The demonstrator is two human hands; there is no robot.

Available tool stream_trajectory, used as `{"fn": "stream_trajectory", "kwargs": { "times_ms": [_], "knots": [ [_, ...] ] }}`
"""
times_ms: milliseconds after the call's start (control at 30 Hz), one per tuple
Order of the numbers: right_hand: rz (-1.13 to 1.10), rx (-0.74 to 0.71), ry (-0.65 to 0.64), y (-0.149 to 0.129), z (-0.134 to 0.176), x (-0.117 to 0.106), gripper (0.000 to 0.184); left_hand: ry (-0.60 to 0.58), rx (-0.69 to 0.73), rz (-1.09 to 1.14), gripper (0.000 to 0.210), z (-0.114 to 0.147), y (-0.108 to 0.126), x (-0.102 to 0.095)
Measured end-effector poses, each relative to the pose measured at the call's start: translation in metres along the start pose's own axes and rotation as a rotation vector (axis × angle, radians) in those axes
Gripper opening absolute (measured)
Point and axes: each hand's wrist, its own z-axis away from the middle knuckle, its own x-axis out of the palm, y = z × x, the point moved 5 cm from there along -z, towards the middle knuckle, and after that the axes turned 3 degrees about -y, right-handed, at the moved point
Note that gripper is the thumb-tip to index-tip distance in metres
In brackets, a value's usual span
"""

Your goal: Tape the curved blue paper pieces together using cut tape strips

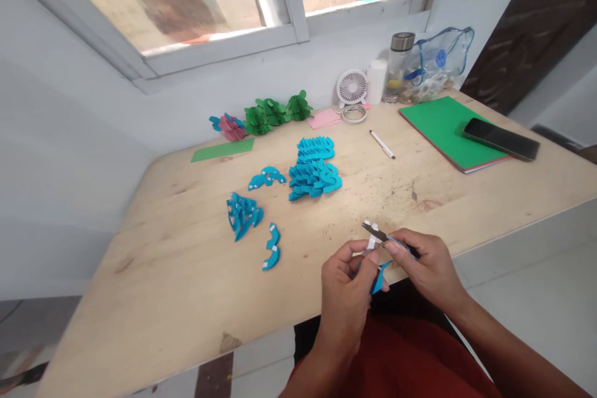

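Observation:
Near the table's front edge, my left hand (352, 280) is closed, thumb and index finger pinching a small white strip (373, 240) that looks like tape. A folded blue paper piece (380, 281) shows beneath its fingers, partly hidden. My right hand (426, 264) is closed around small dark-bladed scissors (375, 232), whose blades lie across the white strip. Left of the hands, a curved blue paper cut-out (272, 247) bears small white patches. Similar patches dot a blue paper cluster (243, 214) and more blue cut-outs (267, 178).
Stacks of blue paper shapes (314, 177) occupy the table's middle. Behind them are green paper flowers (275, 112), a tape roll (354, 114), a fan (352, 87) and a bottle (398, 68). A pen (382, 144), green folder (443, 130) and phone (501, 138) lie right.

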Motion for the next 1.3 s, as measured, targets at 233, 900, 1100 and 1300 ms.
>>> {"fn": "stream_trajectory", "kwargs": {
  "times_ms": [233,900,1100,1300],
  "knots": [
    [-0.024,0.063,0.020,0.011,-0.007,-0.012,0.031,0.013,-0.017,0.018,0.032,-0.004,-0.001,0.006],
    [-0.219,0.160,0.118,0.002,-0.023,-0.023,0.018,-0.081,-0.073,-0.074,0.034,-0.020,0.001,0.026],
    [-0.152,0.138,0.157,0.005,-0.025,-0.031,0.016,-0.100,-0.173,-0.050,0.046,-0.024,0.001,0.030],
    [-0.111,0.108,0.192,0.003,-0.026,-0.041,0.018,-0.260,-0.215,0.061,0.059,-0.020,0.007,0.038]
  ]
}}
